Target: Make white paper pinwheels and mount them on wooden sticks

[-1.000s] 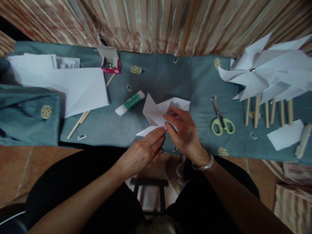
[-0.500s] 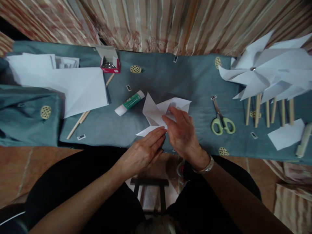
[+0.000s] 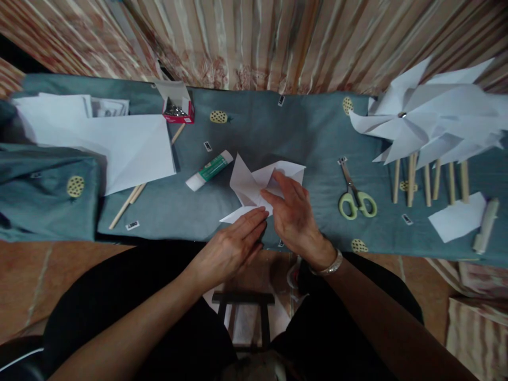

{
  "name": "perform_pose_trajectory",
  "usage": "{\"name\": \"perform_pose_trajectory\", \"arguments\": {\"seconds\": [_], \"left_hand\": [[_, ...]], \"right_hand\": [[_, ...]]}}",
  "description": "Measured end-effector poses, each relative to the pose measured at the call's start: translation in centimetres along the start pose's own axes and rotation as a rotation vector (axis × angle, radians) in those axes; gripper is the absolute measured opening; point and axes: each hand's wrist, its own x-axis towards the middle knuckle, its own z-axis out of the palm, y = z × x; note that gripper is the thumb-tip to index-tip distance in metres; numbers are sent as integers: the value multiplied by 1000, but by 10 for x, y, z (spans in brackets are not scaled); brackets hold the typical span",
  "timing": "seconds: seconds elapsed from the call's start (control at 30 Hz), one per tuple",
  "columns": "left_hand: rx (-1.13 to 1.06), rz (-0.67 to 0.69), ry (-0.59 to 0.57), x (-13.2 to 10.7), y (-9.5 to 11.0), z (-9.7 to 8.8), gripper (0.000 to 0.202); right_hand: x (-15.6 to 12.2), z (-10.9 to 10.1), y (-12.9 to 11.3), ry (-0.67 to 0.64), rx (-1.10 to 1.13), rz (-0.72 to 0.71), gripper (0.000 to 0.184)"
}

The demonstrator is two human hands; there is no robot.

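Observation:
A white paper pinwheel [image 3: 243, 182] with folded blades lies on the cloth-covered table in front of me. My left hand [image 3: 234, 238] pinches its near edge, fingers straight and pressed together, the thumb hidden underneath. Over the pinwheel's right side, my right hand [image 3: 296, 214] holds the paper, its thumb by the centre and its index finger against the right blade. The middle of the pinwheel is partly covered by my fingers. Just left of it is a green and white glue stick [image 3: 209, 170]. Scissors with green handles [image 3: 357, 205] lie to the right of my right hand.
Finished-looking white pinwheels [image 3: 432, 116] on wooden sticks are piled at the right, near a paper piece [image 3: 456, 219] and a pale tube [image 3: 486, 226]. Paper sheets [image 3: 130, 151], thin sticks [image 3: 124, 208] and an open red box [image 3: 178, 112] of small metal pieces lie left.
My right hand has shifted slightly left on the pinwheel. Both hands stay on the paper. The whole view has moved a little.

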Motion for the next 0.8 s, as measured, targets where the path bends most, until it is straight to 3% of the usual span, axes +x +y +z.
{"name": "perform_pose_trajectory", "arguments": {"seconds": [0.43,0.67,0.8], "left_hand": [[9,-21,-32,-2,1,0,36],[-20,-34,-47,-1,1,-1,36],[-25,-30,-48,-1,1,-1,37]], "right_hand": [[-6,-1,4,25,-52,-83,36],[-6,-1,3,-35,-43,-59,41],[-5,-1,-1,-28,-136,-107,37]]}}
